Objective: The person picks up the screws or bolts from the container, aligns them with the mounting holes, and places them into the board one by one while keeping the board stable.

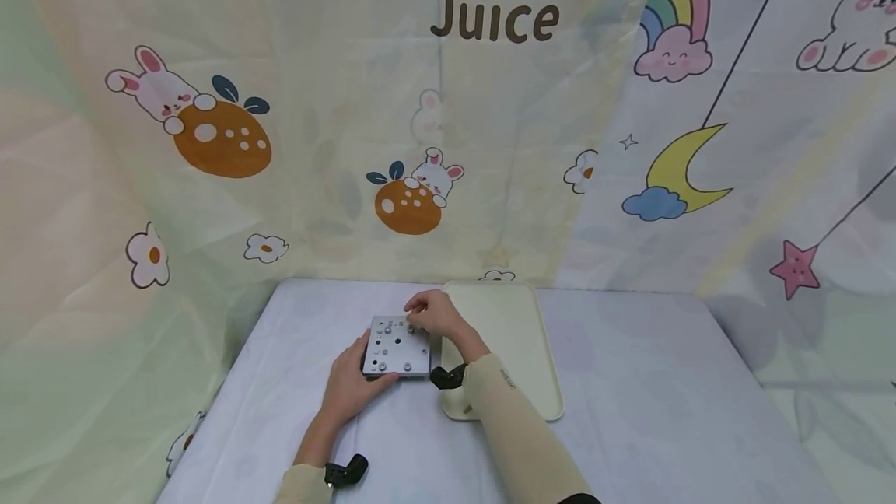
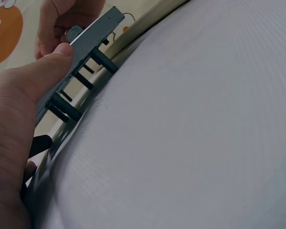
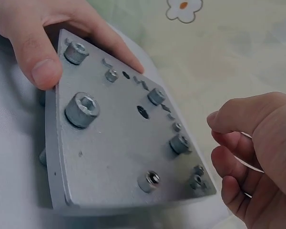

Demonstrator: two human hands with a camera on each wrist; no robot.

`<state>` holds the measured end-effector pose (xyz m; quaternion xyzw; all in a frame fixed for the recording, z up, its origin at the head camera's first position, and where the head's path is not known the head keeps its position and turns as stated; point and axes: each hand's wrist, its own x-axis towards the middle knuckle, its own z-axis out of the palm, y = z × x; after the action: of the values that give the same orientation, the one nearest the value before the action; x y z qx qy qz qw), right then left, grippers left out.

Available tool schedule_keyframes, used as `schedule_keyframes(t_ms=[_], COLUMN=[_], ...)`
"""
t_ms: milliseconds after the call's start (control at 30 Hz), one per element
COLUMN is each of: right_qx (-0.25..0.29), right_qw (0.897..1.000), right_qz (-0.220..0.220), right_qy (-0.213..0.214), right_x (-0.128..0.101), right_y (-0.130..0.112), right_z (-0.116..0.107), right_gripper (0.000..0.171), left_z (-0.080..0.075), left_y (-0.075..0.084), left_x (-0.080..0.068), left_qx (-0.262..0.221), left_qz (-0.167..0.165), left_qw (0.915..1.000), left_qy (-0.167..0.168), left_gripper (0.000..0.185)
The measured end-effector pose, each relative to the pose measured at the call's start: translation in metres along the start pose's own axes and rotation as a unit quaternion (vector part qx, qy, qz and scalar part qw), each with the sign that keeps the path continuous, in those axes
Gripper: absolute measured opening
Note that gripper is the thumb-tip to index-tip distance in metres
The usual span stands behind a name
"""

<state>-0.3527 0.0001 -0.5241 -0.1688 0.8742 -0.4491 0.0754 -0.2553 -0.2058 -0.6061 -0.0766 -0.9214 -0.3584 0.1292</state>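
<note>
A grey metal plate (image 1: 386,351) fitted with several hex-socket screws (image 3: 82,110) of different sizes is near the table's far side. My left hand (image 1: 348,385) grips it from the left, with the thumb on its near edge and the fingers along the far side. Threaded screw shanks (image 2: 104,60) stick out of the underside, close over the cloth. At the plate's far right corner is my right hand (image 1: 437,313); its fingers (image 3: 229,162) are loosely bent, nothing shows between them, and in the right wrist view they are just off the plate's edge. Open holes (image 3: 142,112) show among the screws.
A cream tray (image 1: 514,333) lies right of the plate, partly under my right forearm. A small brownish piece (image 1: 467,409) is at its near left corner. White cloth (image 1: 630,379) covers the table, and a printed curtain (image 1: 315,138) hangs behind.
</note>
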Motion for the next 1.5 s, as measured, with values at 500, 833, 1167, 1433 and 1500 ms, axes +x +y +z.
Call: schedule_keyframes(t_ms=[500, 833, 1167, 1433, 1500], right_qx=[0.026, 0.041, 0.05, 0.036, 0.033], right_qw=[0.998, 0.995, 0.998, 0.999, 0.999], right_qz=[-0.012, 0.022, 0.02, -0.008, -0.006], right_qy=[0.064, 0.088, 0.034, 0.008, 0.002], right_x=[-0.075, -0.124, -0.161, -0.167, -0.17], right_y=[0.032, 0.06, 0.082, 0.088, 0.085], right_z=[-0.043, -0.059, -0.06, -0.044, -0.042], right_gripper=[0.016, 0.017, 0.018, 0.016, 0.016], left_z=[0.001, -0.003, 0.004, 0.008, 0.008], left_y=[-0.009, -0.009, -0.008, -0.005, -0.004], left_x=[-0.007, -0.001, 0.005, 0.006, 0.006], left_qx=[0.006, 0.004, 0.004, 0.001, -0.002], left_qz=[0.007, 0.008, 0.009, 0.02, 0.02], left_qw=[0.9999, 1.0, 0.9999, 0.9998, 0.9998], left_qy=[0.005, -0.002, -0.007, -0.002, -0.002], left_gripper=[0.112, 0.111, 0.113, 0.11, 0.11])
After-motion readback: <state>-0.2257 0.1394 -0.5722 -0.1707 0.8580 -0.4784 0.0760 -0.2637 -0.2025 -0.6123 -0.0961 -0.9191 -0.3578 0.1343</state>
